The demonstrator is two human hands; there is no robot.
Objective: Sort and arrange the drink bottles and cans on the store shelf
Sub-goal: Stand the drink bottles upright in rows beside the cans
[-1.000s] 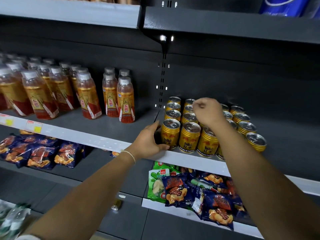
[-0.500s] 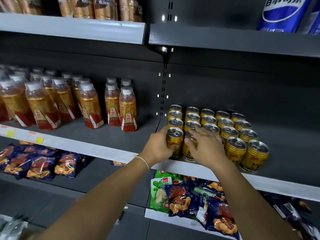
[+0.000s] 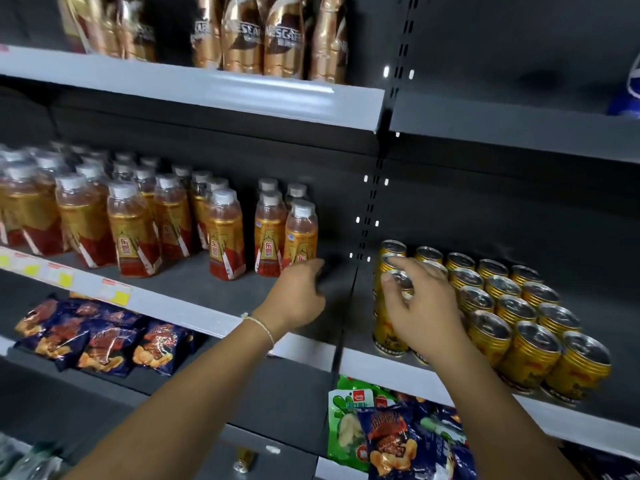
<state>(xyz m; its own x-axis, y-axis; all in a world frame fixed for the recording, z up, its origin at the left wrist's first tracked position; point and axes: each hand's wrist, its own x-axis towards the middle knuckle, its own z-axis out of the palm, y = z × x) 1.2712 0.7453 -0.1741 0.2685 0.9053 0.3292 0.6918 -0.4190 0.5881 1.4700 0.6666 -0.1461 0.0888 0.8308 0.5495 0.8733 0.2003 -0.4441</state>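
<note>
From the head camera, looking down along both forearms at a dark store shelf (image 3: 194, 285) with a pale front strip.

The gold cans (image 3: 512, 320) stand in tidy rows on the right bay of that shelf, silver tops up, the rows running from the shelf front back toward the rear panel. The right hand (image 3: 420, 306) is spread over the left end of the block, its fingers (image 3: 398, 277) loosely curved above the tops of the leftmost cans; whether they actually pinch a can or only touch it, I cannot tell. The front can (image 3: 389, 336) of that left column shows below the palm.

The left hand (image 3: 294, 299) reaches over the bare stretch of shelf between the two groups, knuckles up, fingers curled downward, just beside the nearest bottle (image 3: 300, 233). It appears to hold nothing, though the fingertips are hidden. A thin bracelet (image 3: 261, 325) circles the wrist.

The orange drink bottles (image 3: 131, 226) with white caps fill the left bay of the same shelf, upright, with a small cluster of four or so standing apart nearer the middle.

Above, brown coffee bottles (image 3: 242, 36) line the upper shelf. Below, snack bags (image 3: 100, 337) lie on the lower shelf at left, and more bags (image 3: 388, 434), green and dark blue, lie under the cans.
</note>
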